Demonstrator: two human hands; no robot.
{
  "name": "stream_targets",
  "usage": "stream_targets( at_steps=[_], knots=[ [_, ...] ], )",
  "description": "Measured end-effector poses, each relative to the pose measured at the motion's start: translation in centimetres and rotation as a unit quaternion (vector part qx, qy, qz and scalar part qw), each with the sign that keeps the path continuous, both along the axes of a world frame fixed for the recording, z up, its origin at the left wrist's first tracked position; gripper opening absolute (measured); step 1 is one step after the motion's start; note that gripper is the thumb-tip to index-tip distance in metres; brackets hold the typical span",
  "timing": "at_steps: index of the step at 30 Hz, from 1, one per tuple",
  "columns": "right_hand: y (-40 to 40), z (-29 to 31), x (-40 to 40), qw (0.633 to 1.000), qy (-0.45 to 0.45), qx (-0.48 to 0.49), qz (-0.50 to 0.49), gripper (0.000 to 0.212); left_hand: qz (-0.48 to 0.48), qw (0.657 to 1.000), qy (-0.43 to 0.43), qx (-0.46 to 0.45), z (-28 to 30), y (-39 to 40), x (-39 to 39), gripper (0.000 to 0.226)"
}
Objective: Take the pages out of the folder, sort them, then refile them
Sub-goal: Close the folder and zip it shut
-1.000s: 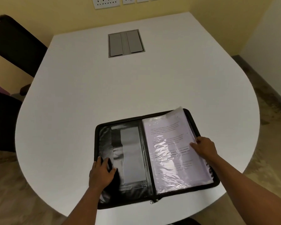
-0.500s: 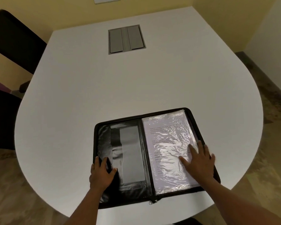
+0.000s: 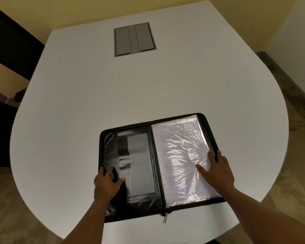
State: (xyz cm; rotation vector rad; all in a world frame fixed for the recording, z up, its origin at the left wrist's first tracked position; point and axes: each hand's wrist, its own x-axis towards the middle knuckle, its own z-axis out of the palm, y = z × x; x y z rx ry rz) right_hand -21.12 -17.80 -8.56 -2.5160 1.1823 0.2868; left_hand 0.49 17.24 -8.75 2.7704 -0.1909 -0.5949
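Observation:
A black zip folder lies open near the front edge of the white table. Its right half holds printed pages in clear plastic sleeves. Its left half is a black inner cover with a clear pocket. My left hand rests on the lower left of that inner cover, fingers spread. Fingers apart, my right hand lies flat on the right side of the top sleeve, pressing it down at the folder's right edge. The zip pull hangs off the front.
A grey flap panel is set into the table at the far middle. Black chairs stand to the left of the table. Yellow walls close off the back, and patterned floor shows to the right and left.
One second ago my right hand held the top sleeve lifted at its right edge. It then laid the sleeve down and now rests flat on it. My left hand has stayed put.

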Motion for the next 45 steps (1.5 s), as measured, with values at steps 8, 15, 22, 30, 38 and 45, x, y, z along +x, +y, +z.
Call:
stream_targets(
  at_steps=[8,15,22,30,38,45],
  knots=[
    [-1.4,0.2,2.9,1.000,0.008,0.000,0.005,0.088,0.094,0.993,-0.013,-0.073,2.4,-1.2,2.5,0.081],
    [-1.3,0.0,2.9,1.000,0.005,-0.017,-0.002,0.088,0.117,0.983,-0.086,-0.116,4.0,0.5,2.3,0.036],
    [2.0,0.4,3.2,0.998,-0.023,-0.034,0.049,0.092,0.068,0.982,-0.150,-0.094,11.7,-1.4,0.5,0.026],
    [6.9,6.9,4.9,0.947,-0.216,0.222,0.088,0.087,-0.046,0.952,-0.201,-0.226,19.1,-5.9,-4.7,0.035],
    [10.0,17.0,5.1,0.854,-0.339,0.385,0.084,0.062,-0.186,0.898,-0.135,-0.375,18.4,-12.0,-7.4,0.048],
    [4.1,17.6,3.5,0.864,-0.378,0.332,0.024,0.049,-0.311,0.880,-0.032,-0.357,16.5,-16.7,-8.3,0.049]
  ],
)
